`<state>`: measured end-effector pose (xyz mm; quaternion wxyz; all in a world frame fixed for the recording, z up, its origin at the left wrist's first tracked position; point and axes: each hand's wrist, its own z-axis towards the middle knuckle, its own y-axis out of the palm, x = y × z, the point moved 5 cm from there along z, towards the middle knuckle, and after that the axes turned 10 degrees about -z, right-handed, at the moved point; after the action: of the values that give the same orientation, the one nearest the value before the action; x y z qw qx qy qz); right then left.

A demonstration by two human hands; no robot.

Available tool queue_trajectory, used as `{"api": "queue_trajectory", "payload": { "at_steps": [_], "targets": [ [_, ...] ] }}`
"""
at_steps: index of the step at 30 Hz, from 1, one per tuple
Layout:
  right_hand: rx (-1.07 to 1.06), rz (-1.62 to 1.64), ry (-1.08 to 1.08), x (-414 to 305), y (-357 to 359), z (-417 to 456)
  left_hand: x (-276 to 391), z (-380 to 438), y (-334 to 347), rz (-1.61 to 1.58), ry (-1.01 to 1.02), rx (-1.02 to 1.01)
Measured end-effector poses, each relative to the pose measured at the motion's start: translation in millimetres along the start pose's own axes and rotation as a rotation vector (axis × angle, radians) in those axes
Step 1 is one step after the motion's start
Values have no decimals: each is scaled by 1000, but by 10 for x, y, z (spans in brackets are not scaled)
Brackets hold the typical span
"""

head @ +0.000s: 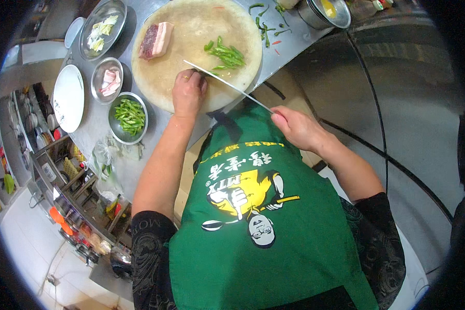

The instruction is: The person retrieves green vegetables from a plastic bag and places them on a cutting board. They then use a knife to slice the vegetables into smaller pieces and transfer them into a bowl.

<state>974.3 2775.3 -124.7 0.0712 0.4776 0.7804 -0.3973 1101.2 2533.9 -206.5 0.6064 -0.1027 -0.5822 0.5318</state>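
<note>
My right hand (pixel 296 126) is closed around the handle of a knife (pixel 232 87), seen nearly edge-on, its blade reaching left over the round cutting board (pixel 193 21). At the board's near edge my left hand (pixel 189 91) rests with bent fingers beside the blade; whether something lies under the fingertips is hidden. Beyond the blade lies a pile of sliced green peppers (pixel 228 55). A block of raw meat with a pale fat layer (pixel 156 40) sits at the board's left side.
Left of the board stand a metal bowl of sliced green peppers (pixel 130 118), a bowl of sliced meat (pixel 110 82), a bowl of cut pale vegetable (pixel 100 35) and a white oval plate (pixel 68 99). Pepper stems (pixel 266 29) and stacked metal containers (pixel 327 13) are at the right. A plastic bag (pixel 104 161) lies nearer.
</note>
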Motion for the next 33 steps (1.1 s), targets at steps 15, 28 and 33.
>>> {"api": "queue_trajectory", "payload": {
  "at_steps": [15, 28, 33],
  "targets": [
    [-18, 60, -9, 69, -45, -14, -168, -13, -237, 165, -119, 28],
    [-1, 34, -26, -66, -45, -111, 8, -3, -31, 48, -52, -33],
    [58, 254, -139, 191, 123, 232, 127, 20, 57, 3, -24, -6]
  ]
}}
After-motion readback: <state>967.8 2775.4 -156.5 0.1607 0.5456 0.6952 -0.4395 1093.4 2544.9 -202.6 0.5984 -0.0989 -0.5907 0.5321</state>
